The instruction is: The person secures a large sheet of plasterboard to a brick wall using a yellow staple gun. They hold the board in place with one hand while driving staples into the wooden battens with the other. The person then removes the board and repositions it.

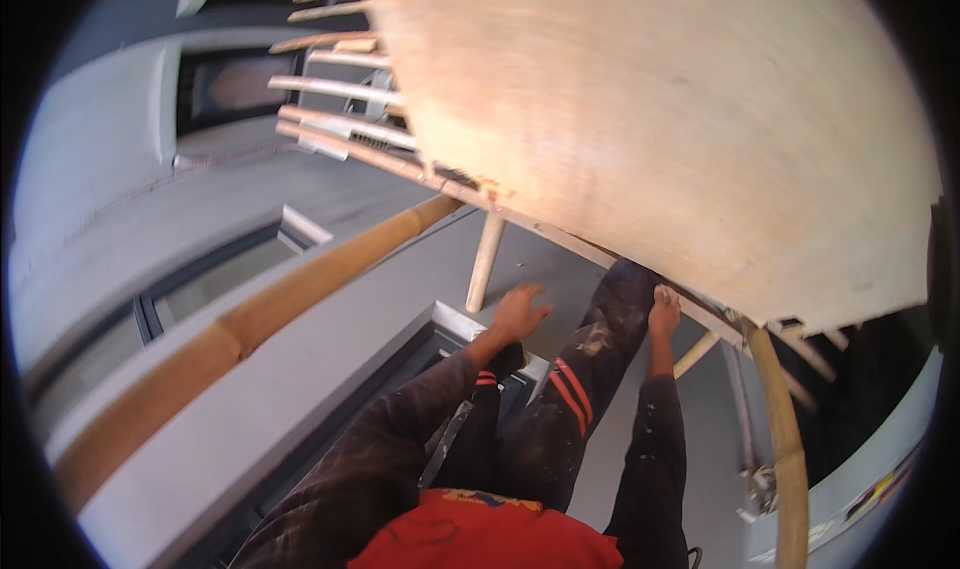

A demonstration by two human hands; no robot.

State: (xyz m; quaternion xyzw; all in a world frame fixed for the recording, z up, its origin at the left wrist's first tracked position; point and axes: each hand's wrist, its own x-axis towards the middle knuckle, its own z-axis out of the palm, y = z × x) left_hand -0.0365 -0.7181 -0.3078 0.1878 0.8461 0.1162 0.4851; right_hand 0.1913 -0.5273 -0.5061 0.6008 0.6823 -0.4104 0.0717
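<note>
A large pale plywood sheet (640, 109) fills the upper right, with a wooden batten (570, 242) along its lower edge. My right hand (663, 311) is at that edge, fingers curled over the batten. My left hand (520, 314) is held out in the air below the edge, its fingers apart and nothing in them. It is nearest to a short wooden post (487, 259) under the batten. Between my hands, my leg in dark, paint-flecked trousers (590, 369) reaches up to the sheet's edge, where the foot is hidden.
A thick bamboo pole (240, 334) slants from lower left up to the batten. Another bamboo pole (780, 429) stands at the right. Several wooden strips (340, 91) stick out beyond the sheet's left side. Behind are a grey wall (280, 369) and a dark-framed window (240, 84).
</note>
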